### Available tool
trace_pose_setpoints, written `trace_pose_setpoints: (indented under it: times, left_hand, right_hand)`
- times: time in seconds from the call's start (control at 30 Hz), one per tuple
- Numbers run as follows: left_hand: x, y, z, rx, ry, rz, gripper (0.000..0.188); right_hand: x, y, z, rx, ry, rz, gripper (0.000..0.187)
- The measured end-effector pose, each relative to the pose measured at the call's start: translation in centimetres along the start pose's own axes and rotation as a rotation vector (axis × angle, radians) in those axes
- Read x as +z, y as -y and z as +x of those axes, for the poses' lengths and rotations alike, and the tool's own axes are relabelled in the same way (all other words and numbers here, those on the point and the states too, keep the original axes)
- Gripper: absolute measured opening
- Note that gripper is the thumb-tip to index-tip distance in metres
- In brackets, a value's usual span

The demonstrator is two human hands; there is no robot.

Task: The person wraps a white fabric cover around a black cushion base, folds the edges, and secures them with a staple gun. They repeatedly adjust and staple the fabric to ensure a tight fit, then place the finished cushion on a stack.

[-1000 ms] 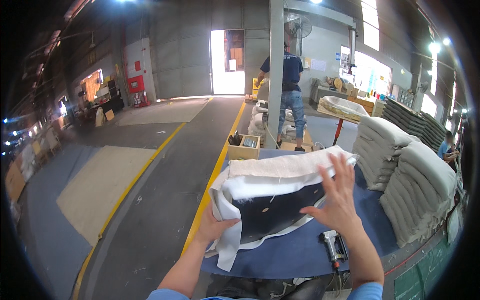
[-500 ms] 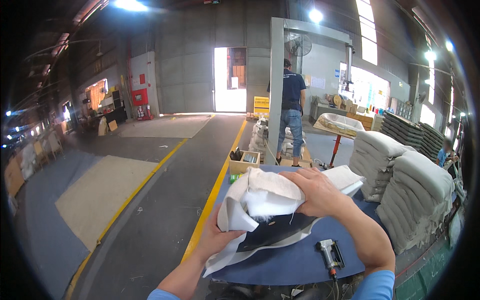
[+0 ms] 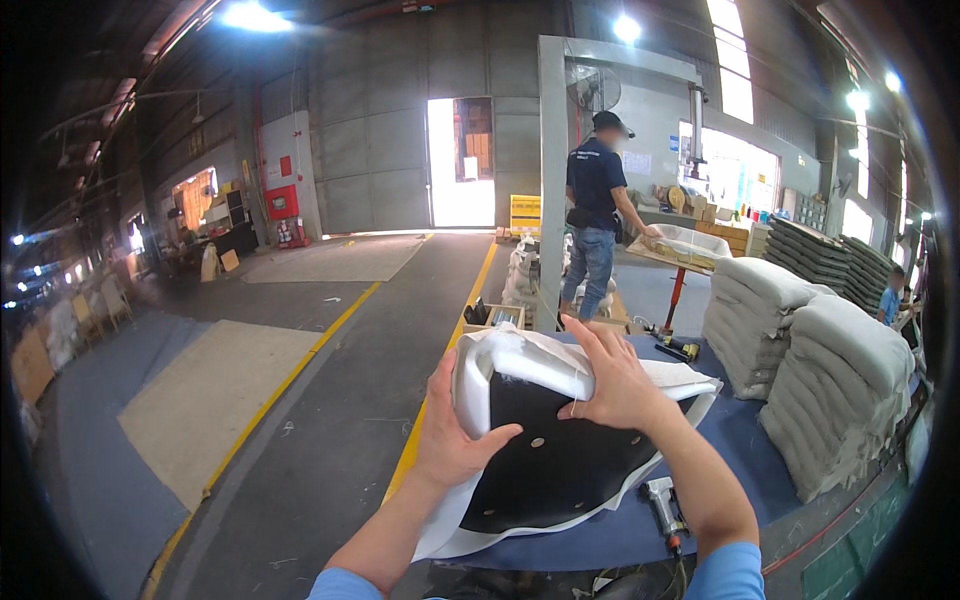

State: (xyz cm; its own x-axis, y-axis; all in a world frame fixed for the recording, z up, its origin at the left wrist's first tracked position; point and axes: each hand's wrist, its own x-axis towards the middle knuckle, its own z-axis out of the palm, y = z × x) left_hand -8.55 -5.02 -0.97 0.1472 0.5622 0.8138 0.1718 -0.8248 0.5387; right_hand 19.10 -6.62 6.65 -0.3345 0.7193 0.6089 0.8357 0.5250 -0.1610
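A padded seat panel point(image 3: 550, 460) is tilted up in front of me, its black backing board with several small holes facing me. White fabric cover point(image 3: 455, 515) and white padding point(image 3: 520, 362) wrap over its edges; the padding shows at the top left corner. My left hand point(image 3: 455, 430) grips the left edge, fingers behind and thumb over the board. My right hand point(image 3: 615, 385) holds the upper edge, fingers over the top and thumb on the front. A pneumatic staple gun point(image 3: 663, 510) with a hose lies beside the panel's lower right, near my right forearm.
The blue-covered table point(image 3: 735, 440) carries stacks of pale padded covers point(image 3: 835, 390) at right. A wooden box point(image 3: 497, 318) and a yellow-black tool point(image 3: 677, 349) sit beyond the panel. Behind a grey post point(image 3: 552, 180), a person point(image 3: 595, 215) touches a stand with a wrapped pad point(image 3: 680, 242).
The panel has tilted up, so more black board faces me. My hands have shifted along its edges, the left one higher. The person behind has turned right, an arm out to the stand.
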Motion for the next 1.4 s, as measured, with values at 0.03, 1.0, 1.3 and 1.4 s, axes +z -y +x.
trace_pose_setpoints:
  times: [0.03,1.0,1.3,1.4]
  left_hand:
    - [0.3,-0.4,0.5,0.079,-0.036,0.154,0.118]
    - [4.3,-0.1,3.1,0.088,-0.416,0.074,0.026]
    - [4.9,0.5,3.0,0.088,-0.450,0.038,0.017]
    - [5.1,0.4,3.0,0.087,-0.467,-0.026,0.013]
  right_hand:
    - [-0.3,1.1,-0.4,-0.069,-0.137,-0.082,0.100]
    - [5.8,2.6,2.9,-0.280,-0.581,0.455,0.022]
    - [6.3,1.8,2.3,-0.404,-0.546,0.267,0.029]
    - [6.4,1.5,2.2,-0.420,-0.526,0.194,0.029]
